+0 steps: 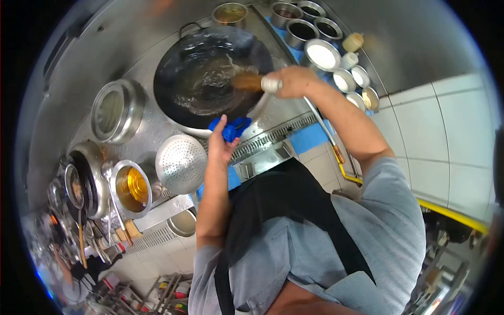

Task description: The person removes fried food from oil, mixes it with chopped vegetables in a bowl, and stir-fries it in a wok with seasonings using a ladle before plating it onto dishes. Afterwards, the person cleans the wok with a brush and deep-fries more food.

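A large dark wok stands on the steel range with moving water in it. My right hand is closed around the white-wrapped end of a wok brush. The brown bristle end, smeared by motion, is over the right part of the wok. At the wok's near rim my left hand grips a bunched blue cloth, with the thumb on top. The cloth lies against the rim; whether the fingers also hold a wok handle under it is hidden. Close to my left forearm is a perforated metal strainer.
Several metal pots of seasonings and squeeze bottles line the right back. Left of the wok are a lidded pot and a bowl of yellow oil with a ladle. Another person's arm shows at lower left.
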`<state>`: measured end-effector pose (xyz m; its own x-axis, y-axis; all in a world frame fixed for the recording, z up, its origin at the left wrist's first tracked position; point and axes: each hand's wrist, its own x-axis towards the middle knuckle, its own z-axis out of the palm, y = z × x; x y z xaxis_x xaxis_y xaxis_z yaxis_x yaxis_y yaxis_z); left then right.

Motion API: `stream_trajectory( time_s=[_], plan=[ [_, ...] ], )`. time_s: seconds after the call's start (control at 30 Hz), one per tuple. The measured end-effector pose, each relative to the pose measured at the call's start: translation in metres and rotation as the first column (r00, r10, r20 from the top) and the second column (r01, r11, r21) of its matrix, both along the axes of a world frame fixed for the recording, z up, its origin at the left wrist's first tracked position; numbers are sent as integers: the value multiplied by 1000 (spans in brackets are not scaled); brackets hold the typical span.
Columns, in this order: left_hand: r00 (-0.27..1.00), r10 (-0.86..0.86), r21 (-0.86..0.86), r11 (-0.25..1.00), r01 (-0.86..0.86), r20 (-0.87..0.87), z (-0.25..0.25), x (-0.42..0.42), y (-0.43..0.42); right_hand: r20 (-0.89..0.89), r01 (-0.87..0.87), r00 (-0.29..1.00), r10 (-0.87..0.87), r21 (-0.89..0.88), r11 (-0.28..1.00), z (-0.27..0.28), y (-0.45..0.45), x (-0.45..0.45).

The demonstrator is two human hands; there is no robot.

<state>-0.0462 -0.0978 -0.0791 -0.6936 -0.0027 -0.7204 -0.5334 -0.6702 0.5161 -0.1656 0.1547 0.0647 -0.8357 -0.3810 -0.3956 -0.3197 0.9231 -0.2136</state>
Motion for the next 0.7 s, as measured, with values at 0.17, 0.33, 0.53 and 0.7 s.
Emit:
stream_trajectory(
  time_s=[0.17,0.33,0.53,0.7],
  plan=[
    [999,28,-54,998,-30,-32,-37,-7,-7,-115,340,913,-392,-316,886,-39,62,56],
    [978,146,-76,984,-158,-146,-44,-2,3,-34,435,857,-515,-490,756,-185,97,159],
    [964,205,-237,941,-241,-167,-10,37,54,-134,345,877,-461,-494,798,-208,161,170],
    [920,296,-329,868,-371,-256,-8,51,67,-176,480,778,-603,-453,751,-241,239,228]
  ],
)
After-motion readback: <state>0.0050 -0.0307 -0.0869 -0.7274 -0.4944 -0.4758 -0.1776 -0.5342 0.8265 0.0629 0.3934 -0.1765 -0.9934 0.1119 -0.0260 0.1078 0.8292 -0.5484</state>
